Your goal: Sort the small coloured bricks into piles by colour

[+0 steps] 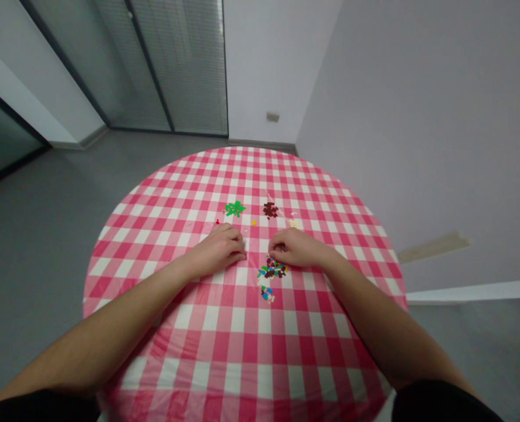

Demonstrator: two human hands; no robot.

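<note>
A pile of small mixed-colour pieces (272,271) lies near the table's middle, with green, blue, dark brown and pale bits in it. My right hand (297,246) is at the pile's upper edge, fingers curled together; what they hold, if anything, is hidden. To the left of the pile my left hand (222,247) rests low over the cloth with its fingers bent in, and their contents do not show. A smaller mixed cluster (267,293) sits just nearer to me. Beyond my hands are a green pile (234,208) and a dark brown pile (270,210).
A yellow piece (254,223), red bits (217,222) and cream pieces (295,224) lie around my hands. The round table wears a red-and-white checked cloth (211,346). A white wall (418,129) rises to the right; glass partitions (189,70) stand behind.
</note>
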